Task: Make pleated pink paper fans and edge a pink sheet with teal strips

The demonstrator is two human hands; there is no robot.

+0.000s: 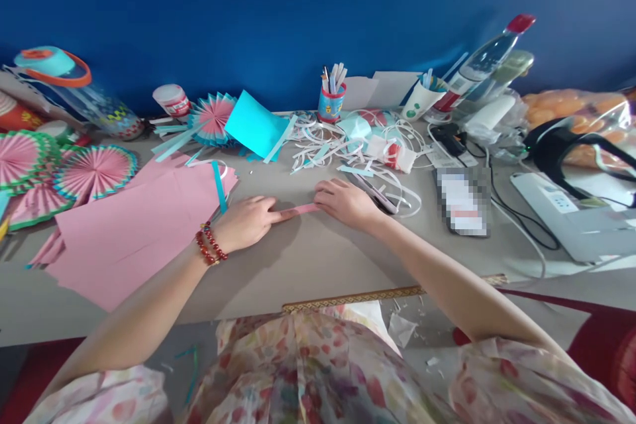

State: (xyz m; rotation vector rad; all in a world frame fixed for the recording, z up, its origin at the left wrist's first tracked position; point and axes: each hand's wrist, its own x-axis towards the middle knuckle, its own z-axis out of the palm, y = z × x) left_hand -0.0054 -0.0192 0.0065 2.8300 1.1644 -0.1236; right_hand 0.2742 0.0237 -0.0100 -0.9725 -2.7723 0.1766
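Both ends of one narrow pink paper strip (298, 211) are hidden by the fingers: the left hand (247, 222) and the right hand (348, 204), each narrowly closed, hold it between them at the grey table (298, 265). Behind the right hand lies one flat, dark object (381, 195), which I cannot identify. Farther back, tangled white paper strips (318, 146) are too mixed to count. Leftward are pink paper sheets (129, 232), partly covered by the left forearm, and at least four round pleated pink paper fans (97, 172), one cut off by the picture's edge.
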